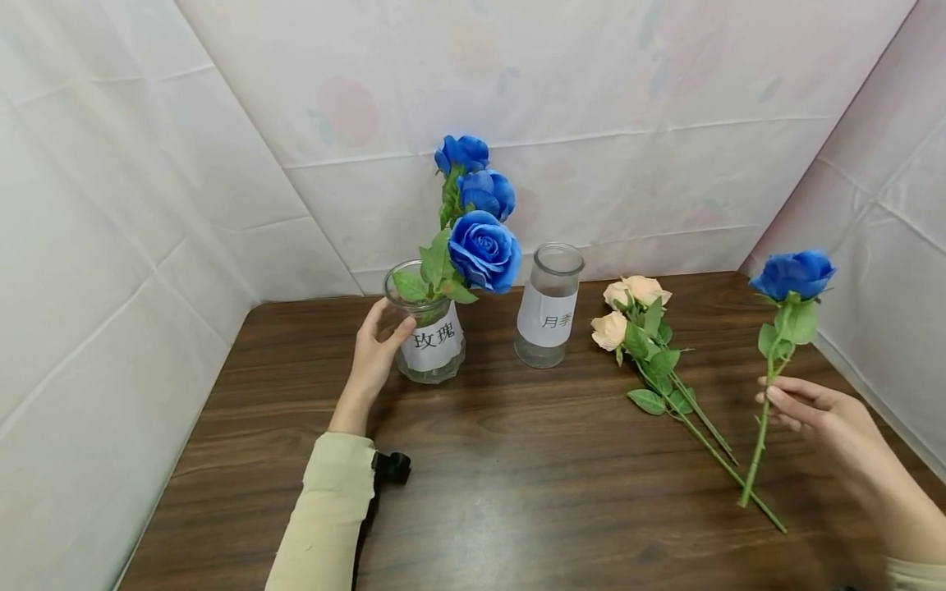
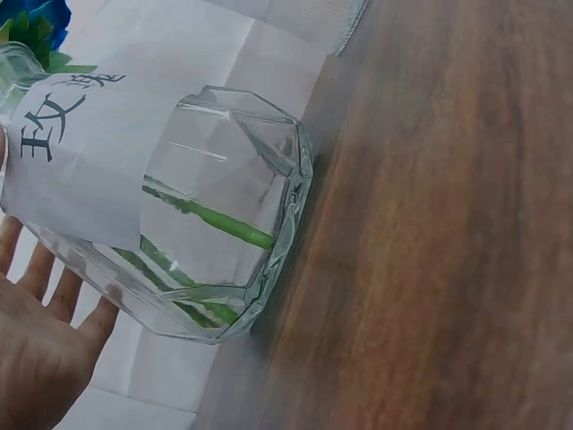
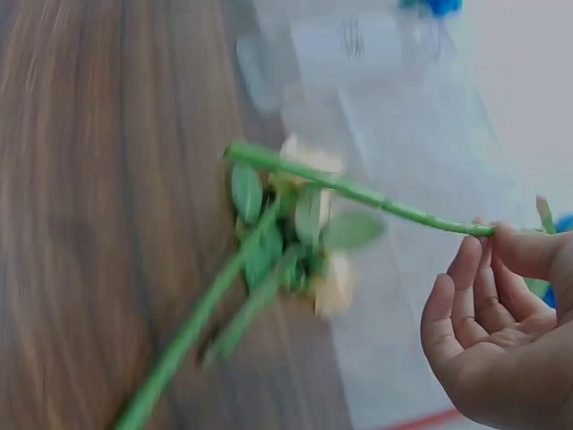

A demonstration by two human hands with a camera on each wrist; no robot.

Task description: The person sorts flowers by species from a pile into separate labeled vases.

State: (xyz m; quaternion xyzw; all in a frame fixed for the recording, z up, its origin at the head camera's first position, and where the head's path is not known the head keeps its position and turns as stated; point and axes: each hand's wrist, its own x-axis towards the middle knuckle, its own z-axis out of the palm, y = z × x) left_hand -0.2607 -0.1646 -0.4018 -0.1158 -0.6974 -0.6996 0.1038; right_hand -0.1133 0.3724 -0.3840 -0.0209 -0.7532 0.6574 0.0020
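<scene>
Blue rose (image 1: 792,276), three o'clock from vase (image 1: 436,351): right hand (image 1: 828,419) pinched its stem (image 3: 358,192), surest hold; judged light, soft-petalled. Left hand (image 1: 375,346) gripped vase, likely slippery.

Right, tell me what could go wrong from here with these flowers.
The right hand pinches the single blue rose by its stem alone, so it might twist or slip. Its lower end might snag the peach roses, which lie close by. The blue roses in the vase lean to one side; if the left hand let go, the vase might tip.
</scene>
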